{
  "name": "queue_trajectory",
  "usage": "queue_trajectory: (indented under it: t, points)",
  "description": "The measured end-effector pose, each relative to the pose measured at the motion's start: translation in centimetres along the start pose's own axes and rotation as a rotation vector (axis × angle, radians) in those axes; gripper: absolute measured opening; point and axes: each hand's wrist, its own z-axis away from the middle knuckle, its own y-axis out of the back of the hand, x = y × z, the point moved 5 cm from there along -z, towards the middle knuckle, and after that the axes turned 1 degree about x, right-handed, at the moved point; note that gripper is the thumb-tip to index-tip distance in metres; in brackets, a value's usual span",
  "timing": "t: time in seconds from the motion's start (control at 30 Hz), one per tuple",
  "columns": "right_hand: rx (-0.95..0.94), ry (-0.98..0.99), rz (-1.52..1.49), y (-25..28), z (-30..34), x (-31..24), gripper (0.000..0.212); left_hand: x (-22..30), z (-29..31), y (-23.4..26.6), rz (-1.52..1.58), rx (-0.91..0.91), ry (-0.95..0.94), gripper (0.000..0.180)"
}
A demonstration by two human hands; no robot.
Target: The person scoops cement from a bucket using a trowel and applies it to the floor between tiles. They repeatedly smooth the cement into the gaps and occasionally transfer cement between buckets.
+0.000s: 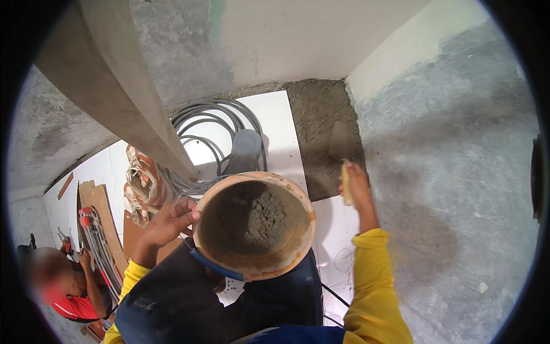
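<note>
My left hand (pixel 167 222) grips the left rim of an orange-brown bucket (pixel 311 226), its thumb over the edge. Tilted so that its mouth shows, the bucket sits in front of my knees. A lump of wet grey mortar (pixel 266 222) lies inside it. The bucket's blue handle grip (pixel 216 265) hangs at the near side. My right hand (pixel 360 188) is closed round the pale handle of a trowel (pixel 347 184). Its blurred blade is over the rough grey mortar bed (pixel 321 109) in the wall corner.
White tiles (pixel 278 117) border the mortar bed. A coiled grey hose (pixel 200 106), a grey sandal (pixel 245 146) and brown-and-white sneakers (pixel 143 182) lie beyond the bucket. A grey post (pixel 109 69) slants at left. A person in red (pixel 86 301) is near a tile cutter (pixel 98 241).
</note>
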Motion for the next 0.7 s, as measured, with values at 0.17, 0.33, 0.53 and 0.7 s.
queue_trajectory:
  t: [0.17,0.33,0.53,0.7]
  points:
    - [-0.013,0.052,-0.163,-7.0,-0.2,-1.8,0.039,-0.3,0.8,0.5,0.022,0.024,0.018,0.021]
    - [0.227,0.069,-0.423,-8.1,-5.7,-3.5,0.037,-0.2,0.4,0.2,0.019,0.011,0.011,0.019]
    - [0.019,0.132,-0.161,-10.7,-9.1,-9.2,0.035,-0.3,0.6,0.5,0.002,0.018,0.047,0.019]
    - [0.423,0.626,0.751,-5.4,-9.4,-10.7,0.026,-0.8,0.4,0.6,0.020,0.001,0.036,0.020]
